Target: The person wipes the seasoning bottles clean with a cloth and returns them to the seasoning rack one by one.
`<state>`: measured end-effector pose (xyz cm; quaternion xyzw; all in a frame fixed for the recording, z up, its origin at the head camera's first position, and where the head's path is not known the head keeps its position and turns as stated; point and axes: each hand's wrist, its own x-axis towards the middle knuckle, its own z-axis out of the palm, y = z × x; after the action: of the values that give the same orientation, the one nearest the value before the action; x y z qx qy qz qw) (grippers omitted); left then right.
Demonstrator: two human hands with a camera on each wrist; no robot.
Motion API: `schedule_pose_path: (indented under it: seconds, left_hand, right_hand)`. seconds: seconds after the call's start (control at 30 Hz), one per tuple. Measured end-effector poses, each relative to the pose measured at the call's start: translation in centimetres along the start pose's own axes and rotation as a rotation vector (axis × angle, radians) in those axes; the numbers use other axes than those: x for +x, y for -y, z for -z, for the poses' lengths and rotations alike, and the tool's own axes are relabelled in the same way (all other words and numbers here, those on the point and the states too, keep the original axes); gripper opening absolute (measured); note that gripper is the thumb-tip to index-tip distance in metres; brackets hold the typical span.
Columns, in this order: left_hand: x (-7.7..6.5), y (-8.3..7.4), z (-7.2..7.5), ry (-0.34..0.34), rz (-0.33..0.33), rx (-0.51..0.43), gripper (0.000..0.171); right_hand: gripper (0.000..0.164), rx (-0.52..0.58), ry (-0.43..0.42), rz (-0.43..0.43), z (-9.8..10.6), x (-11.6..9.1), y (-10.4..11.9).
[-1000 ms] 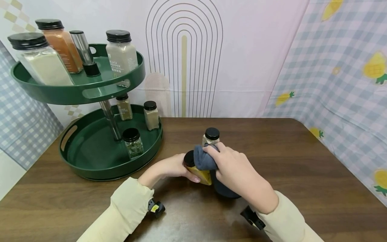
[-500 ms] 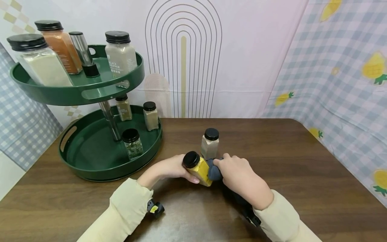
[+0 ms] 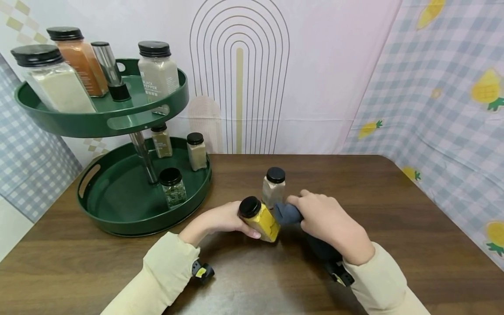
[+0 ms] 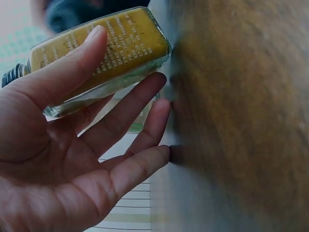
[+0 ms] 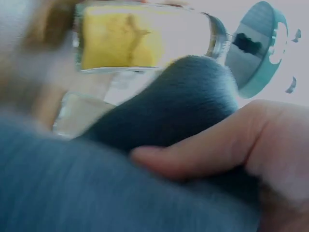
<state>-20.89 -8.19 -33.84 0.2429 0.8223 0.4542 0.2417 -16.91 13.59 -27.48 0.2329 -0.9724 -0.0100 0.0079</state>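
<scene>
A glass spice jar (image 3: 264, 223) of yellow powder with a black lid leans tilted in my left hand (image 3: 225, 218). In the left wrist view the thumb lies across the printed side of the jar (image 4: 120, 46), and the lower fingers reach to the tabletop. My right hand (image 3: 324, 214) grips a dark blue-grey cloth (image 3: 287, 214) just right of that jar. The right wrist view shows the thumb pressing on the bunched cloth (image 5: 178, 101), with the yellow jar beyond it. Behind both hands stands a small jar of pale powder (image 3: 273, 190) with a black lid, upright on the table.
At the left stands a two-tier green rack (image 3: 118, 223). Its lower tray holds small jars, among them a jar of green herbs (image 3: 173, 188). Larger jars and a silver cylinder (image 3: 110, 70) stand on the upper tray. A patterned cloth backdrop (image 3: 323, 65) rises behind the wooden table (image 3: 346, 183).
My right hand with the cloth has come down from the yellow jar's upper part and drawn away to the right, uncovering the jar. The left hand has stayed in place.
</scene>
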Motion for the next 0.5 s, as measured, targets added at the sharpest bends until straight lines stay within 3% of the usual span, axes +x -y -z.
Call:
schedule_pose_path:
  seconds: [0.13, 0.23, 0.5]
  left_hand:
    - [0.0, -0.1, 0.1, -0.015, 0.019, 0.007, 0.045]
    - [0.0, -0.1, 0.1, -0.015, 0.022, 0.000, 0.046]
    - [-0.1, -0.2, 0.1, -0.006, 0.022, -0.026, 0.043]
  right_hand:
    - [0.053, 0.059, -0.156, 0.091, 0.5, -0.1, 0.6]
    - [0.057, 0.095, -0.205, 0.154, 0.4, -0.1, 1.3]
    - [0.045, 0.010, -0.079, 0.050, -0.7, 0.3, 2.2]
